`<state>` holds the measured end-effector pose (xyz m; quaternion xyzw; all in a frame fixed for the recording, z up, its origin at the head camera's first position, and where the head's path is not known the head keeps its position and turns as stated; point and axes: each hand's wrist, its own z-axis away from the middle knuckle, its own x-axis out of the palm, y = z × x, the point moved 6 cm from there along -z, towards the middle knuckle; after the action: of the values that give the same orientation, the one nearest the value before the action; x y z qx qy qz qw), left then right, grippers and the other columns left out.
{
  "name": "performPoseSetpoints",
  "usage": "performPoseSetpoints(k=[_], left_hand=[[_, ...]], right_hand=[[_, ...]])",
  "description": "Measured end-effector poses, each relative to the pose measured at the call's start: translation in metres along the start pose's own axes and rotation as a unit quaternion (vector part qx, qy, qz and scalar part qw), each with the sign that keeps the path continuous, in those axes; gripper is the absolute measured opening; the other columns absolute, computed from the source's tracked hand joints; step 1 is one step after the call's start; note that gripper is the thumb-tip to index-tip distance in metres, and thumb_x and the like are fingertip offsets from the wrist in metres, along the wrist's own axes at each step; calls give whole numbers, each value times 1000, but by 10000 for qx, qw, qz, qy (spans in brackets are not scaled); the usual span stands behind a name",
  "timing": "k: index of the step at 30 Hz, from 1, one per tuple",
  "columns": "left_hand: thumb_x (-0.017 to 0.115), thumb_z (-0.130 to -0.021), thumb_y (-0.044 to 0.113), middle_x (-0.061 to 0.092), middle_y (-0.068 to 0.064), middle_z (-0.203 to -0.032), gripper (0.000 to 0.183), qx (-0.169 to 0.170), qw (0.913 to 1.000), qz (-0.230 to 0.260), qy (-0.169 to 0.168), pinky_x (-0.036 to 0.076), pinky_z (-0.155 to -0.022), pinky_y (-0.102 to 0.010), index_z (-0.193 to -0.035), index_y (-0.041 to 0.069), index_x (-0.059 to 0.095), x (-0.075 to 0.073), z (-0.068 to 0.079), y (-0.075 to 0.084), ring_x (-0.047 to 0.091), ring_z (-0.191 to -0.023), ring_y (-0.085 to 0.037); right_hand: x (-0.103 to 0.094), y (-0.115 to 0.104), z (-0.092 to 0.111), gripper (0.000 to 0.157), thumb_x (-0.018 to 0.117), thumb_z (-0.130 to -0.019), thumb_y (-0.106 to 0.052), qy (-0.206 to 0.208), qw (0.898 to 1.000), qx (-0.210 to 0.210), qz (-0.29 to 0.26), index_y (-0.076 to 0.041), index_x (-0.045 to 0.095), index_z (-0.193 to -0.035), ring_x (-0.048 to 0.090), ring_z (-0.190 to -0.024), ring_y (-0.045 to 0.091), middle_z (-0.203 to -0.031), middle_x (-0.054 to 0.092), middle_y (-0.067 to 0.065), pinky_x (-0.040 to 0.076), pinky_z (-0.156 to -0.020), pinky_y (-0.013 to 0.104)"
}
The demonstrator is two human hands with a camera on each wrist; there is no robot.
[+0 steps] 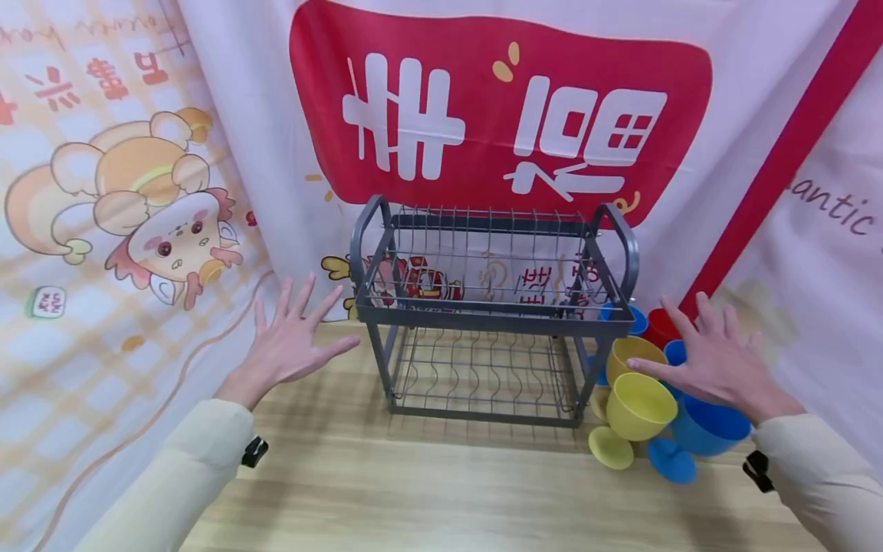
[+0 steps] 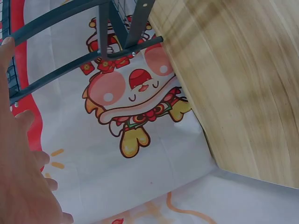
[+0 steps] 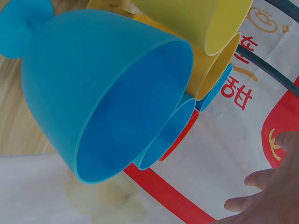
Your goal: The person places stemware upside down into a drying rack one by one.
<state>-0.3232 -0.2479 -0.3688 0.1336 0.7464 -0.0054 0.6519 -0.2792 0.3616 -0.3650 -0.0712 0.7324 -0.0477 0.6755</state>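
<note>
Dish rack (image 1: 493, 323), dark grey, two tiers, standing near middle of table's (image 1: 414, 491) back edge, between your hands. Your left hand (image 1: 293, 345) spread, fingers apart, just beside rack's left end, thumb pointing towards it. Your right hand (image 1: 717, 364) spread too, fingers apart, above group of cups near table's back right corner. There, two yellow cups (image 1: 638, 414) upright close to rack's right end, several blue cups (image 1: 697, 433) around them, red cup (image 1: 660, 328) partly hidden by your fingers. Printed cloth (image 1: 262, 153) hanging along back edge
</note>
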Motion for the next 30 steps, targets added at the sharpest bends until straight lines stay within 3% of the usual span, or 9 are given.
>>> performPoseSetpoints(k=[9, 17, 24, 30], left_hand=[[48, -92, 85, -5, -12, -181, 97, 52, 9994, 128, 324, -14, -120, -83, -170, 35, 20, -7, 7, 6, -8, -164, -51], [53, -93, 81, -7, -7, -181, 95, 131, 9987, 349, 341, 0, -116, -90, -170, 41, 15, 1, 29, 21, -3, -165, -50], [60, -92, 76, 7, -9, -181, 93, 460, 9959, 314, 715, 11, -120, -85, -169, 33, 29, 13, 46, 41, 13, -163, -50], [67, -91, 71, 22, -12, -178, 92, 660, 9903, 444, 1141, 29, -117, -80, -165, 23, 38, 21, 56, 56, 37, -153, -49]], right_hand=[[-4, -1, 2, 125, 64, -81, -86, 326, 9992, -159, 147, -18, 12, -172, 16, -148, 68, -167, 16, 40, 21, -107, 92], [0, 0, 17, 123, 69, -81, -81, 733, 9971, -194, 6, -15, 16, -171, 29, -144, 63, -165, 27, 37, 30, -106, 89], [6, -2, 34, 118, 74, -85, -72, 1234, 9906, 23, -597, -13, 18, -171, 34, -143, 62, -166, 31, 34, 38, -98, 88], [13, -10, 47, 114, 76, -87, -65, 1498, 9821, 283, -1102, -13, 18, -171, 35, -144, 61, -166, 33, 32, 42, -95, 88]])
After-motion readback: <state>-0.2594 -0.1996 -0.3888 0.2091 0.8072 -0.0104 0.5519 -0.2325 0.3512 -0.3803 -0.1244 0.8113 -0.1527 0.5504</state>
